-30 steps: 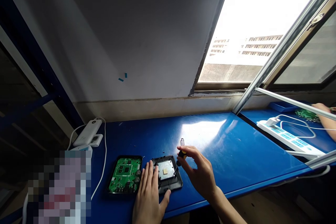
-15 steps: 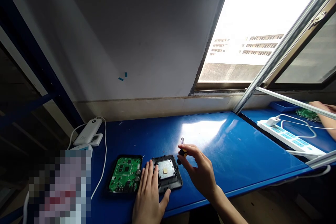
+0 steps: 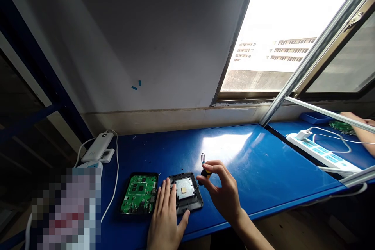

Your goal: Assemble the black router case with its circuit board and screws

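A black plastic cover lies on the blue table with a silver metal plate in it; a small beige pad sits on the plate. My left hand lies flat along the cover's left side, fingers stretched out and thumb at its front edge. My right hand pinches a screwdriver with a black and yellow handle and a clear end. Its shaft slants down to the plate's right edge; the tip is too small to make out. Left of my left hand lies a black case with a green circuit board.
A white power bank, a small white box and a white cable lie at the left, near a blurred-out patch. Across a metal frame at the right are a power strip, a blue tray and another person's hand.
My right fingers have shifted on the screwdriver's handle, which looks turned a little. My left hand and the cover stay in place.
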Action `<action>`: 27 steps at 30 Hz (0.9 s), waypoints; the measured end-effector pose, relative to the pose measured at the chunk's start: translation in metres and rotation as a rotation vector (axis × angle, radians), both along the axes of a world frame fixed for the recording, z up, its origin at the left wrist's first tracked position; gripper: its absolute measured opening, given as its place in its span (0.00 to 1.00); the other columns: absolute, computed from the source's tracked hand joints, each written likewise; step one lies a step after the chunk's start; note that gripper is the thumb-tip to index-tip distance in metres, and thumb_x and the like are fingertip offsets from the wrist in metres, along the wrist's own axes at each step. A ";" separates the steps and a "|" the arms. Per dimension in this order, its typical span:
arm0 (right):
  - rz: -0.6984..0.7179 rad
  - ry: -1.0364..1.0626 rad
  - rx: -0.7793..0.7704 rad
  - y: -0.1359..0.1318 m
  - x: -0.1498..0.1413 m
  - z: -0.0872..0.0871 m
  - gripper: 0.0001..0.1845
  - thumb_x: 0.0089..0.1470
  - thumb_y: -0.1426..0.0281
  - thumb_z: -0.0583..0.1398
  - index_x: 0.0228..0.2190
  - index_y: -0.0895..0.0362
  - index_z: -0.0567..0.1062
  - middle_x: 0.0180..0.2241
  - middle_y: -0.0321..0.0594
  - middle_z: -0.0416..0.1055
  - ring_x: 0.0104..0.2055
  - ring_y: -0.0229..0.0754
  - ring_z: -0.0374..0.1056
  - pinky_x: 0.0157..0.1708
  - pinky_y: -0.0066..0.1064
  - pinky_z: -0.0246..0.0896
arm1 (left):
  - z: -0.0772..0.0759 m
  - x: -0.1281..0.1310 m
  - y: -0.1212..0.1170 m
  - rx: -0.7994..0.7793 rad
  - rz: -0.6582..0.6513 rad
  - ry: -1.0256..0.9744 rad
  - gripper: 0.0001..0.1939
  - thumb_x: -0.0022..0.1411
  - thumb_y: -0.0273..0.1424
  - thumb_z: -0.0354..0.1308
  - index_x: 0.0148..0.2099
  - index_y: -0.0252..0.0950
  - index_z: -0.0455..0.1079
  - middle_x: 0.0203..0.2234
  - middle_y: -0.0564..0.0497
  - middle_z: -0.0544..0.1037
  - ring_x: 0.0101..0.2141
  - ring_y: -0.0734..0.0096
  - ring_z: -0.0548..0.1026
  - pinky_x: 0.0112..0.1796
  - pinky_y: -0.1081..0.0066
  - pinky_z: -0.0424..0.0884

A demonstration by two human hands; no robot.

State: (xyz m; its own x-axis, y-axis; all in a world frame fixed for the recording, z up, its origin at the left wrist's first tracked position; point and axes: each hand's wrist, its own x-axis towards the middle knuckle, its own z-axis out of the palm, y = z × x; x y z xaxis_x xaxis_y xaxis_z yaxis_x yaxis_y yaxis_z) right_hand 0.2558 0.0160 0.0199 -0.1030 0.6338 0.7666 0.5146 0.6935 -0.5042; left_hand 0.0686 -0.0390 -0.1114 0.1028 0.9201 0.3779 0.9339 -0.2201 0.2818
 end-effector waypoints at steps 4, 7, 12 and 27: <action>-0.015 -0.065 -0.009 -0.005 -0.001 0.005 0.09 0.60 0.72 0.65 0.44 0.54 0.75 0.31 0.37 0.76 0.29 0.39 0.76 0.29 0.28 0.76 | 0.001 0.000 -0.001 0.014 0.010 0.024 0.36 0.67 0.45 0.52 0.71 0.33 0.54 0.70 0.38 0.56 0.68 0.47 0.59 0.59 0.49 0.69; 0.086 -0.125 -0.054 -0.010 -0.004 0.008 0.15 0.62 0.77 0.61 0.49 0.53 0.74 0.42 0.43 0.81 0.41 0.42 0.80 0.38 0.29 0.79 | 0.002 0.000 0.000 0.034 0.000 0.029 0.36 0.67 0.45 0.52 0.71 0.32 0.54 0.70 0.37 0.57 0.68 0.47 0.59 0.59 0.50 0.69; 0.091 -0.070 -0.052 -0.008 -0.012 0.008 0.09 0.63 0.74 0.60 0.46 0.54 0.74 0.46 0.46 0.79 0.45 0.44 0.79 0.39 0.31 0.79 | 0.001 0.000 0.000 0.041 -0.006 0.012 0.36 0.67 0.43 0.52 0.71 0.33 0.53 0.70 0.37 0.56 0.68 0.48 0.58 0.60 0.49 0.68; -0.028 -0.055 -0.007 -0.001 -0.011 0.001 0.04 0.63 0.68 0.61 0.39 0.53 0.77 0.36 0.42 0.75 0.35 0.42 0.76 0.31 0.31 0.76 | -0.002 0.001 -0.001 -0.002 0.001 -0.011 0.36 0.67 0.44 0.52 0.72 0.34 0.53 0.71 0.39 0.55 0.68 0.46 0.57 0.60 0.49 0.68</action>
State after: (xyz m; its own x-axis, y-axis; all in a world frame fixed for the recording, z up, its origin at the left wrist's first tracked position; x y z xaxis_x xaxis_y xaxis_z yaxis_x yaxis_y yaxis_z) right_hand 0.2452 0.0146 0.0205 -0.1273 0.6423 0.7558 0.5607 0.6752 -0.4793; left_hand 0.0691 -0.0398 -0.1139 0.0975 0.9211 0.3768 0.9308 -0.2184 0.2930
